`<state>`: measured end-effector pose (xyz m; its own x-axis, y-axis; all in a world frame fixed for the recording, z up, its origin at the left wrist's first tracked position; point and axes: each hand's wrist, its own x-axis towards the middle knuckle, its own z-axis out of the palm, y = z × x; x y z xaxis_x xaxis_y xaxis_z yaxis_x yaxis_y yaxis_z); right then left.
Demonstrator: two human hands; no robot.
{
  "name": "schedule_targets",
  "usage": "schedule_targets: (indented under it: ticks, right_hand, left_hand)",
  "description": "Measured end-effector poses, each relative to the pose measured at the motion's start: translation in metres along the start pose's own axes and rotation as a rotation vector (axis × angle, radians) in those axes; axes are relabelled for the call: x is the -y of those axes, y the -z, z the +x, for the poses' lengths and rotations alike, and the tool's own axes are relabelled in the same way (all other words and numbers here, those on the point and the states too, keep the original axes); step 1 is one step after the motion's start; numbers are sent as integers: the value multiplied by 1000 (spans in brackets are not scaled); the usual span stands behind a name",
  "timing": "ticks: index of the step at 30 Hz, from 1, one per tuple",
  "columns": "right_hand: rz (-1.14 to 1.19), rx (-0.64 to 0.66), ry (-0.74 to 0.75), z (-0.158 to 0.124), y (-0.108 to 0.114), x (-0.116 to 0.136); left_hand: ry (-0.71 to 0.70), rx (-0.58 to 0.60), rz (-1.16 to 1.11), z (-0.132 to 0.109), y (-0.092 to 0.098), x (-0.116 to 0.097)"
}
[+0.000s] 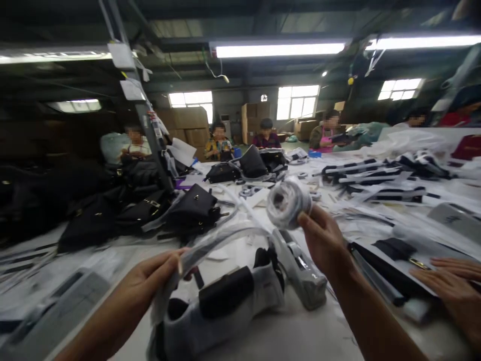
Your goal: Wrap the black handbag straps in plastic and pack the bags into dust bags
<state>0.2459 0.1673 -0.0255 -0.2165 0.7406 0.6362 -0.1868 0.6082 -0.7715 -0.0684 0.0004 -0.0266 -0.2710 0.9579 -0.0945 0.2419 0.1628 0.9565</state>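
Observation:
My left hand (160, 273) is closed around a long strip wrapped in translucent film (221, 238), which arcs to the right over the bag below. In my right hand (325, 238) is a roll of clear film (287, 203), raised above the table and gripped at its right side. Whether the strip joins the roll is unclear. Beneath and between my hands lies a black bag (227, 293), partly covered in whitish wrapping. A grey, plastic-covered piece with a metal fitting (302, 273) rests at its right.
Another person's hands (447, 286) lie on a black bag (394, 248) at the right. Black bags (193, 205) are piled at the left, near a metal post (145, 115). Wrapped straps (372, 175) are heaped at the back right. Several people sit across the table.

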Motion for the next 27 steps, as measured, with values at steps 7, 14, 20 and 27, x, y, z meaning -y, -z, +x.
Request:
schedule_targets:
  ticks: [7,14,20,27]
  right_hand:
    - [-354,181,-62,-125,-90,40]
    - [-644,82,222,-124,-144,2]
    - [-673,-42,266,-115,-170,-15]
    - [-650,-88,380,-105,-178,-15]
  left_hand:
    - [-160,170,75,0,-4,-44]
    - [-219,235,157,6,-7,-61]
    - [-244,234,189,13,-3,-65]
    - [-127,403,248,15,3,-73]
